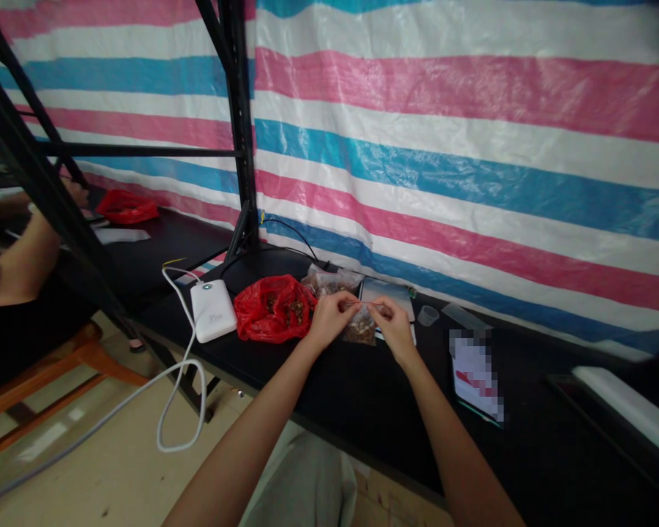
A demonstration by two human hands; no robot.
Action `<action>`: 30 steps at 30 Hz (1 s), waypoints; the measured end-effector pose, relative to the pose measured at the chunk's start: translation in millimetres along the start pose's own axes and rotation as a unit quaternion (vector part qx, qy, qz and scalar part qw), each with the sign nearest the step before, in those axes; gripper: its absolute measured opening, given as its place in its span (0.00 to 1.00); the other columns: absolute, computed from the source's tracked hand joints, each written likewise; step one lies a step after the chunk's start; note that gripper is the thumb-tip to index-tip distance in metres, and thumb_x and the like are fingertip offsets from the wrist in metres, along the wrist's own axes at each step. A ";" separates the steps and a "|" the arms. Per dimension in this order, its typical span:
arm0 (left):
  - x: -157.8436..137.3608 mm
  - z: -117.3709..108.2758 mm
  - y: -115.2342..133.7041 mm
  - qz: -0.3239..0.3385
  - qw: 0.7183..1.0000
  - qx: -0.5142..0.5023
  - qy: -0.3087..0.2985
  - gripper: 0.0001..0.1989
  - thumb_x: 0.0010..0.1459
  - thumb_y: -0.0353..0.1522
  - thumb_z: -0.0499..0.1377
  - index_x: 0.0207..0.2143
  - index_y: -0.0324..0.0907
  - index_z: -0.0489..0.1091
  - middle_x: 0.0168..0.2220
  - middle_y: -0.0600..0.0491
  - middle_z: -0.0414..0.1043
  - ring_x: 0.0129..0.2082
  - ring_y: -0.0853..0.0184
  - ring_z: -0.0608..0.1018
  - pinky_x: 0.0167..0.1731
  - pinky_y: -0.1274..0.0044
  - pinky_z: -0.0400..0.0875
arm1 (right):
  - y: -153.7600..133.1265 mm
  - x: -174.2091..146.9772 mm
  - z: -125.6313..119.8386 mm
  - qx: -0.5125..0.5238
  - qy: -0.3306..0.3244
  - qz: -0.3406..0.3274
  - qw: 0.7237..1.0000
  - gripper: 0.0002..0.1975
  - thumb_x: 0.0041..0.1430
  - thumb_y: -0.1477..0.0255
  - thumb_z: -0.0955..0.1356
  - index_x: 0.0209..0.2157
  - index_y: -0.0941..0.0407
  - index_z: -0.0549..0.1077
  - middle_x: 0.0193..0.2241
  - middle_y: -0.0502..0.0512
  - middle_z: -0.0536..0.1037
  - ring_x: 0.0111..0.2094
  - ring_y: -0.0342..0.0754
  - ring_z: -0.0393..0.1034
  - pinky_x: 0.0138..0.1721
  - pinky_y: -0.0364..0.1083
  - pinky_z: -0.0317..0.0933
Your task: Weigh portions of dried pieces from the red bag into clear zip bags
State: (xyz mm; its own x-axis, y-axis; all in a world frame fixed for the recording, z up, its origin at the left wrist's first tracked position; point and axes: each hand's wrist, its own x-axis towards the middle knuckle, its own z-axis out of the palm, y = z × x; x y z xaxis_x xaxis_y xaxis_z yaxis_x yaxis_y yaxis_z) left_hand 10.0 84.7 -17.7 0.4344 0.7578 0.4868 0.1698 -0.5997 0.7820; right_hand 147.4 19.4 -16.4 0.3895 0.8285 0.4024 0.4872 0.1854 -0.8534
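Transparent bag (364, 320), its top edge pinched by the left hand (332, 320) and the right hand (392, 323), is held just right of the red bag (247, 328); brown contents (359, 337) might be spilled (whether it is sealed cannot be told) were either pinch loosened.

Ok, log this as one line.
left hand: pinching top of clear bag | right hand: pinching same bag | red bag: beside left hand | phone: at right

Black tabletop (373, 399) beneath a white device (214, 315), red bag (252, 318), small cup (428, 316), phone (475, 377).
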 end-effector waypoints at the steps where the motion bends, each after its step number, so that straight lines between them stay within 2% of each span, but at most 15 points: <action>1: 0.9 0.3 -1.3 0.002 1.000 -0.006 -0.003 0.11 0.52 0.38 0.57 0.30 0.39 0.73 0.23 0.55 0.72 0.21 0.73 0.69 0.22 0.82 0.60 | 0.6 0.1 -0.5 -0.006 0.002 0.001 1.000 0.13 0.46 0.60 0.67 0.24 0.56 0.69 0.16 0.47 0.68 0.19 0.42 0.62 0.20 0.40 0.54; 8: 5.6 5.0 -4.0 0.000 0.999 -0.030 -0.032 0.12 0.51 0.38 0.57 0.30 0.38 0.73 0.23 0.54 0.72 0.21 0.73 0.69 0.22 0.82 0.60 | 1.2 -0.1 -3.9 -0.034 0.009 -0.007 0.999 0.14 0.45 0.59 0.67 0.24 0.56 0.71 0.16 0.48 0.70 0.19 0.44 0.64 0.21 0.41 0.56; 17: -1.5 4.7 1.1 -0.009 1.000 -0.019 0.022 0.11 0.53 0.37 0.57 0.31 0.40 0.74 0.25 0.55 0.74 0.22 0.72 0.71 0.24 0.82 0.62 | 1.4 -0.6 -0.1 -0.039 0.031 -0.010 0.999 0.15 0.47 0.58 0.66 0.28 0.56 0.74 0.18 0.49 0.72 0.19 0.43 0.63 0.20 0.41 0.56; 25: 0.0 5.8 -5.2 -0.036 0.997 -0.046 0.044 0.08 0.52 0.33 0.57 0.30 0.39 0.74 0.27 0.54 0.75 0.25 0.70 0.74 0.26 0.81 0.65 | 2.6 -1.7 2.4 -0.021 0.056 0.020 0.998 0.15 0.44 0.57 0.67 0.23 0.55 0.73 0.13 0.48 0.69 0.16 0.44 0.63 0.18 0.41 0.55; 30: -2.9 4.2 2.9 -0.023 0.996 -0.057 0.066 0.07 0.52 0.33 0.57 0.30 0.40 0.75 0.29 0.53 0.76 0.28 0.68 0.75 0.31 0.79 0.68 | -3.1 -0.9 2.1 0.042 0.050 0.035 0.997 0.15 0.43 0.58 0.68 0.24 0.56 0.75 0.18 0.51 0.74 0.16 0.43 0.62 0.15 0.41 0.53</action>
State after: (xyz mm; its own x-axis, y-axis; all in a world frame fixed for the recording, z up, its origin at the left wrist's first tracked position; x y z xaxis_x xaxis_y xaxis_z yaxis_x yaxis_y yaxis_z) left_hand 12.9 79.7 -18.5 0.3062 0.8159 0.4905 0.0815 -0.5359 0.8404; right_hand 143.9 19.2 -14.8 0.4985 0.7849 0.3681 0.3905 0.1758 -0.9037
